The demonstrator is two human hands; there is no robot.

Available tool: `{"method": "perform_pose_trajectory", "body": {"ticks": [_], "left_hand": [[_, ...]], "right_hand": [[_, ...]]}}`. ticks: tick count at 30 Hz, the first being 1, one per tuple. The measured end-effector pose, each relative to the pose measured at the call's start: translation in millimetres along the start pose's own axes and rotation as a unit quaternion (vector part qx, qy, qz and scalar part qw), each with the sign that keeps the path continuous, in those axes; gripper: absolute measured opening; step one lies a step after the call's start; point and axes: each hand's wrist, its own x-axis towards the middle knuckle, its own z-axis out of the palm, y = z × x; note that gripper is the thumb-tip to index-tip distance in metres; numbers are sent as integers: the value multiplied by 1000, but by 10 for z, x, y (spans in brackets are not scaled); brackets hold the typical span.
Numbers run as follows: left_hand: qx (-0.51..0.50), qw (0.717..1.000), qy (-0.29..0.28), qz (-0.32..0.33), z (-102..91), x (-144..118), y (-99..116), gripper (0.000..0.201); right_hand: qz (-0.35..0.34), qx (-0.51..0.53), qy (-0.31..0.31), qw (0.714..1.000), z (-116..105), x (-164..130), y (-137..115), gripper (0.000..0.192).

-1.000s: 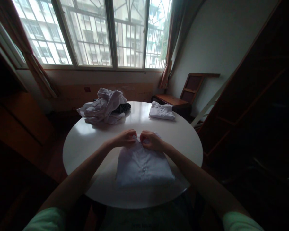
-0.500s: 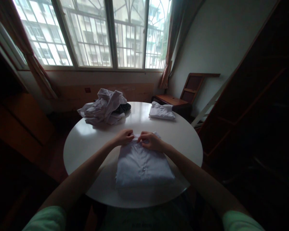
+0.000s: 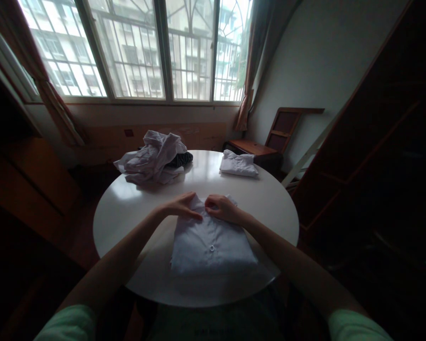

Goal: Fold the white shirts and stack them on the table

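Two hands rested at the collar end of a folded white shirt [image 3: 213, 244] lying at the near edge of the round white counter [image 3: 128, 208]. Half a second before, the left hand [image 3: 181, 207] had pinched the collar; now its grip had loosened, fingers flat on the cloth. The right hand [image 3: 222, 208] kept its grip curled on the collar. Farther back lay a crumpled clothes pile [image 3: 152, 158] and another folded shirt [image 3: 238, 164], under a barred window [image 3: 142, 47].
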Motion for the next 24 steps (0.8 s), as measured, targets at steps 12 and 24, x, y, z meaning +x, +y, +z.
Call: {"method": "perform_pose_trajectory", "body": {"ticks": [12, 24], "left_hand": [[29, 999, 12, 18, 49, 17, -71, 53], [-155, 979, -88, 97, -47, 7, 87, 50]], "right_hand": [[16, -47, 15, 999, 62, 6, -8, 5], [78, -39, 52, 995, -137, -3, 284, 20]]}}
